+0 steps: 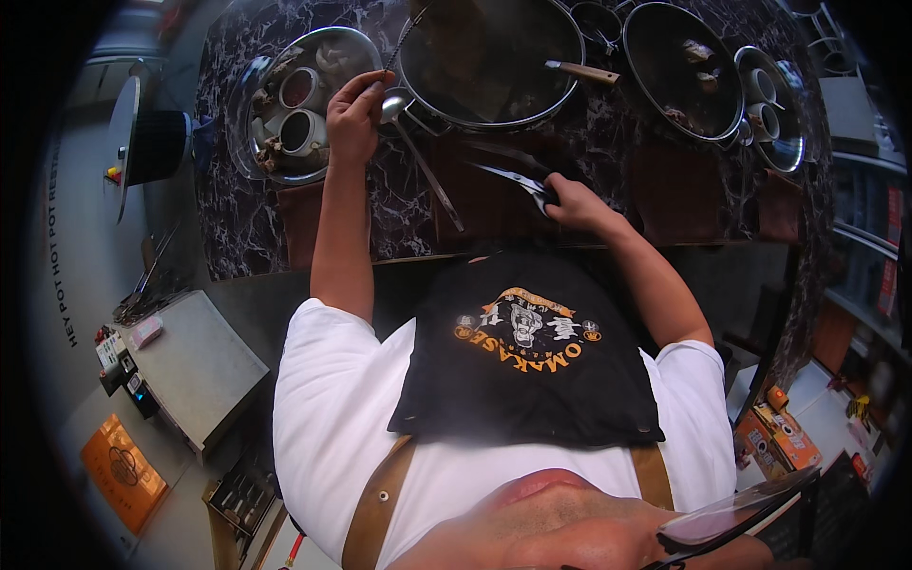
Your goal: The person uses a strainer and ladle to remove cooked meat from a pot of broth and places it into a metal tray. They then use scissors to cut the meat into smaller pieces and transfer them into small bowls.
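Raised beside the rim of a large steaming metal pot (578, 71), my left hand (358, 114) grips the end of a thin, dark, twisted-looking handle (405, 37) that reaches up over the pot. What it ends in is hidden. My right hand (576, 202) holds metal kitchen scissors (514, 178) by the handles, blades pointing left, below the pot; whether the blades are apart is blurred. A metal ladle (427, 167) lies on the dark marbled table (399, 235) between my hands. A wooden-handled tool (590, 71) rests across the pot's right rim.
At left, a metal tray (349, 35) holds two white cups (303, 132) and food scraps. A second pan (684, 128) with some pieces and another tray (801, 153) with cups stand at right. Brown mats (677, 192) lie along the table's near edge.
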The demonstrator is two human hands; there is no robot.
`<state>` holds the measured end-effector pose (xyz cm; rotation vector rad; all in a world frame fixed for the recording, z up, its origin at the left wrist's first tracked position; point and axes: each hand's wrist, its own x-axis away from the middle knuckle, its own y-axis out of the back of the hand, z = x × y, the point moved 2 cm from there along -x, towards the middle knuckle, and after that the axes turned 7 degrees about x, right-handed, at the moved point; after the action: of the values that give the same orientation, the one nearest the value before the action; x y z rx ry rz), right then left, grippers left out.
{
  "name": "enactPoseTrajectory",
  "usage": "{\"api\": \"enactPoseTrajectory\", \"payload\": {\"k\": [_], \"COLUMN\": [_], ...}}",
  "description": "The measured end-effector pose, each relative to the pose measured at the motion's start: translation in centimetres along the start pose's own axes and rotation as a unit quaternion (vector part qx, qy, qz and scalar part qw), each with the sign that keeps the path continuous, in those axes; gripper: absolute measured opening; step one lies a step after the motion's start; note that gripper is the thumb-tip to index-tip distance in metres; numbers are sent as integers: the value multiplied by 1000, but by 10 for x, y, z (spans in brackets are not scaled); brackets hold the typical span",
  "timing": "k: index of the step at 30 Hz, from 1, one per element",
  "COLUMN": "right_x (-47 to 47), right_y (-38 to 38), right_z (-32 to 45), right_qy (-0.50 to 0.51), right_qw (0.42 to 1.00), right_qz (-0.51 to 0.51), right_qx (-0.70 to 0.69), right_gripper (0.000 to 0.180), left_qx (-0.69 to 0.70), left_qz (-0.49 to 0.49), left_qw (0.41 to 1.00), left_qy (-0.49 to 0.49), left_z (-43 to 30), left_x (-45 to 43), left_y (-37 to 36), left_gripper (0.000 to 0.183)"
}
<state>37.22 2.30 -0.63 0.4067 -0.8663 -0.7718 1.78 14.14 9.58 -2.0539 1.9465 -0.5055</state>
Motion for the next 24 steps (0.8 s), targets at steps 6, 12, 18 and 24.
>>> {"api": "enactPoseTrajectory", "payload": {"k": [6, 12, 18, 24], "right_x": [82, 31, 57, 118], "right_y": [142, 240, 289, 343], "right_z": [2, -32, -94, -231], "right_qy": [82, 116, 109, 64], "right_qw": [939, 886, 913, 902], "right_qz": [-288, -367, -365, -408], "right_qx": [166, 259, 150, 126], "right_gripper": [67, 72, 68, 59], "left_qx": [-3, -17, -36, 7], "left_qz": [61, 164, 241, 251], "left_qw": [998, 986, 969, 965], "left_qy": [1, 24, 38, 76], "left_z": [-8, -7, 35, 134], "left_x": [-27, -80, -112, -128], "left_y": [-13, -73, -219, -377], "left_gripper": [21, 23, 23, 24]}}
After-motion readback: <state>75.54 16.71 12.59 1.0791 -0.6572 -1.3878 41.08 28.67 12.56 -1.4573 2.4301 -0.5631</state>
